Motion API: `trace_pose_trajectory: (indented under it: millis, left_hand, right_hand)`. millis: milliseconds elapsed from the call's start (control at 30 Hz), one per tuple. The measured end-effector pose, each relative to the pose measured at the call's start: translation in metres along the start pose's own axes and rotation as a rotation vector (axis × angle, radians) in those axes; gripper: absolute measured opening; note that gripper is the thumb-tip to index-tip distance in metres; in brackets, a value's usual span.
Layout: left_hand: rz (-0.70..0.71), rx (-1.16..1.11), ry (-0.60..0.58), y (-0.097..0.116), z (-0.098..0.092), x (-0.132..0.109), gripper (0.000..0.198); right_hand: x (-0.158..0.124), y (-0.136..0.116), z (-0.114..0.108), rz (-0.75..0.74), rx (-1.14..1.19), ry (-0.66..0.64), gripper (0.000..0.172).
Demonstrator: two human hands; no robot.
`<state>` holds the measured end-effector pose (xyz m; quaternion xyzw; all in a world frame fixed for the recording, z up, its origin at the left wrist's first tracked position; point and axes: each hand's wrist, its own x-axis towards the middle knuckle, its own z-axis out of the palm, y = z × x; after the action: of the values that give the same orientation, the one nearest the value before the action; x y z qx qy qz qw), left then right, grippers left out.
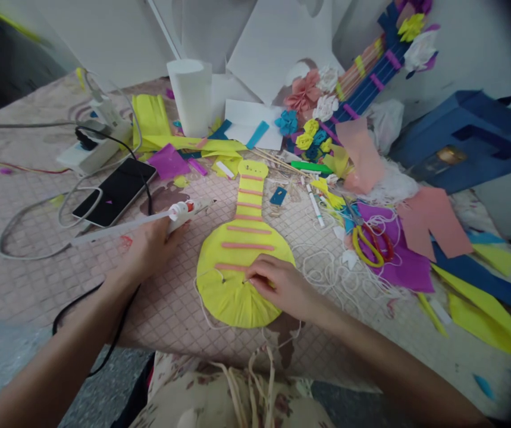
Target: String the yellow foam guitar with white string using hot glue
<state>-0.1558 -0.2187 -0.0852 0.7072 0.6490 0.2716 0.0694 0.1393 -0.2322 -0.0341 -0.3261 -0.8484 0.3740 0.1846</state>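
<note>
A white hot glue gun (186, 211), with a long glue stick out of its back, is gripped in my left hand (153, 245), its nozzle pointing right. In front of me lies a flat yellow paper banjo (246, 303) with a round body, a neck and pink strips (248, 246) across it. My right hand (282, 284) is over the right side of the round body, fingertips pinched together at a small dark spot. What they pinch, if anything, is too small to make out. White string (201, 306) runs from the body around its lower edge.
A phone (115, 191) and a power strip (97, 148) with cables lie at left. Red-and-yellow scissors (368, 245), loose white string (326, 273) and purple paper (409, 264) are at right. A paper-flower-decorated blue guitar (366, 98) leans behind, near a white roll (191, 98).
</note>
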Motion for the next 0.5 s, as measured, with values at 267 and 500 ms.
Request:
trace_pose_trajectory:
  millis: [267,500]
  left_hand:
    - [-0.032,0.028,-0.021,0.0029,-0.0029,-0.0014,0.025]
    - [-0.054,0.029,-0.051,0.0058,-0.0042,-0.0013,0.030]
  right_hand:
    - [0.0019,-0.0007,0.0002,-0.002,-0.062,-0.068,0.014]
    - [0.0019,-0.0019,0.0020,0.018,-0.096,-0.102,0.013]
